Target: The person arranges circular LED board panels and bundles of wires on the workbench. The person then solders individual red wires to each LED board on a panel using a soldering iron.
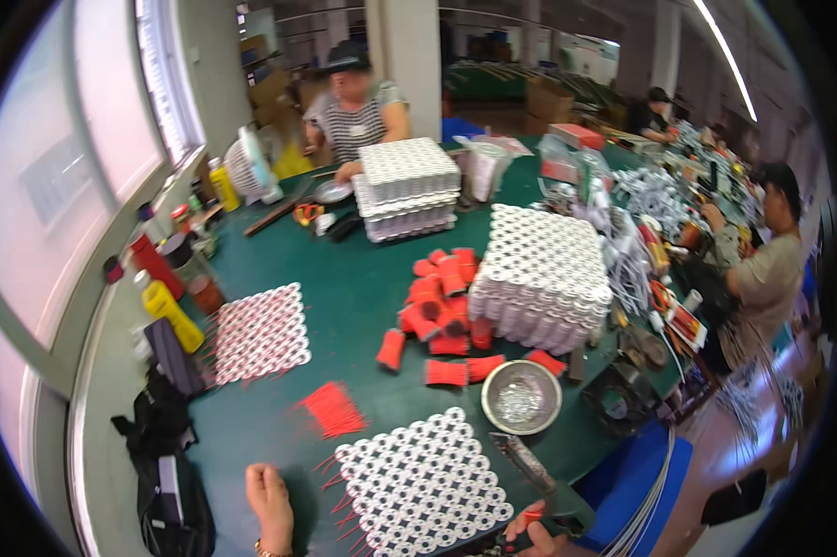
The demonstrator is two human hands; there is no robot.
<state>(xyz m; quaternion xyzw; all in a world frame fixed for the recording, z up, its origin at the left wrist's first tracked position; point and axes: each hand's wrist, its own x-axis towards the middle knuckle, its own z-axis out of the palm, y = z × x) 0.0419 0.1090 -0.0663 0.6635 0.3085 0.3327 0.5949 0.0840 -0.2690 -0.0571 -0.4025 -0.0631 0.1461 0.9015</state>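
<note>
In front of me lies a flat grid of white rings (pixel 423 487), with thin red wires sticking out along its left edge. My left hand (pixel 270 509) is left of this grid, its fingers curled closed; what they hold, if anything, is hidden. At the lower edge my right hand (pixel 535 540) grips a dark handheld tool with an orange part (pixel 567 506), beside the grid's right corner. Beyond the grid's left corner rests a bundle of red wires (pixel 333 409). A metal bowl (pixel 521 397) with small shiny pieces stands beyond its right side.
A second wired ring grid (pixel 263 332) lies left, near yellow bottles (pixel 170 309). Red bundles (pixel 448 278) sit beside a tall stack of white grids (pixel 541 274). Across the green table (pixel 344 269), a person (pixel 358 121) touches another stack (pixel 407 190). Another person (pixel 766 265) sits right.
</note>
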